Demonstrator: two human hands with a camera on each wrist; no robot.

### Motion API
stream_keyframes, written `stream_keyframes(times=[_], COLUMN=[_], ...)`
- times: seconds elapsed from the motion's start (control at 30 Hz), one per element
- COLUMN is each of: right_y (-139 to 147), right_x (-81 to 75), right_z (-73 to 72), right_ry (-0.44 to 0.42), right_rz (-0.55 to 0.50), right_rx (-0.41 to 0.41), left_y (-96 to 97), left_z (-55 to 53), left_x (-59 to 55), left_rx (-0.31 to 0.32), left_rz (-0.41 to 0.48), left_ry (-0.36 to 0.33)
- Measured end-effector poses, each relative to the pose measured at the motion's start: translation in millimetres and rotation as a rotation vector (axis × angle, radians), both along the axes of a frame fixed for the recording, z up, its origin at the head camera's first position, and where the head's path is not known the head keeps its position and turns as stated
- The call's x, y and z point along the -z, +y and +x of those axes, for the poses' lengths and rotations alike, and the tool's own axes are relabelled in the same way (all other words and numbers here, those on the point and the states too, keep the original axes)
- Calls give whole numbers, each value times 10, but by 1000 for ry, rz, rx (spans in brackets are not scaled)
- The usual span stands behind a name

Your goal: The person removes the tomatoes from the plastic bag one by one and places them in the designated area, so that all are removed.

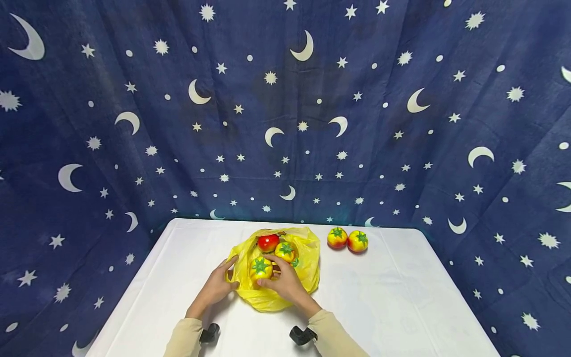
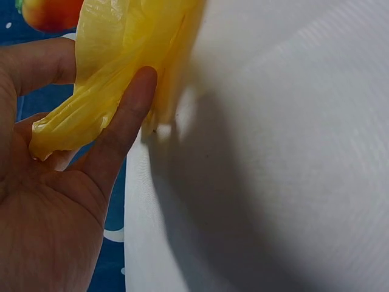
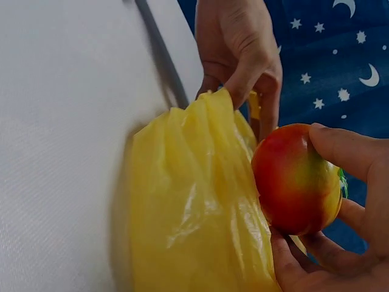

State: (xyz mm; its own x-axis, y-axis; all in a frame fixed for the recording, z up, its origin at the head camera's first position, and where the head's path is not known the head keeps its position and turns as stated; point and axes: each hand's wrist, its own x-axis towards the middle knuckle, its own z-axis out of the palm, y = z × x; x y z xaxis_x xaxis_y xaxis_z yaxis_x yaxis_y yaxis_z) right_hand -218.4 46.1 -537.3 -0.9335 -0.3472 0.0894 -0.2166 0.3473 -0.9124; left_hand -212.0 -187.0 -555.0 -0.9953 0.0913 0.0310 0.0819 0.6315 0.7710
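Note:
A yellow plastic bag point(image 1: 309, 260) lies with its mouth spread wide on the white table. My left hand point(image 1: 217, 284) pinches the bag's left rim; in the left wrist view the thin plastic point(image 2: 121, 55) runs between thumb and fingers. Over the opening, my right hand point(image 1: 289, 283) grips a round red-and-yellow toy fruit with a green leafy top point(image 1: 260, 267). The right wrist view shows this fruit point(image 3: 295, 182) between thumb and fingers, close beside the bag's wall point(image 3: 188, 207). Inside the bag sit a shiny red fruit point(image 1: 268, 242) and another leafy-topped yellow fruit point(image 1: 285, 250); the bag's bottom is hidden.
Two more red-and-yellow fruits, one on the left point(image 1: 337, 238) and one on the right point(image 1: 358, 241), stand side by side near the table's back edge. White cloth covers the table point(image 1: 383, 297). A dark blue curtain point(image 1: 250, 129) with moons and stars hangs behind.

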Motion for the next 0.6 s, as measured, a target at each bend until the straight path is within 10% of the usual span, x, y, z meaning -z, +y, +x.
stream_keyframes(times=[0.6], right_y=[152], right_x=[-377], right_z=[145], right_ry=[19], right_rz=[-119], right_rx=[-15], left_y=[-7], left_z=[-26], left_x=[18], left_rx=[-15], left_rz=[6], left_ry=[-3])
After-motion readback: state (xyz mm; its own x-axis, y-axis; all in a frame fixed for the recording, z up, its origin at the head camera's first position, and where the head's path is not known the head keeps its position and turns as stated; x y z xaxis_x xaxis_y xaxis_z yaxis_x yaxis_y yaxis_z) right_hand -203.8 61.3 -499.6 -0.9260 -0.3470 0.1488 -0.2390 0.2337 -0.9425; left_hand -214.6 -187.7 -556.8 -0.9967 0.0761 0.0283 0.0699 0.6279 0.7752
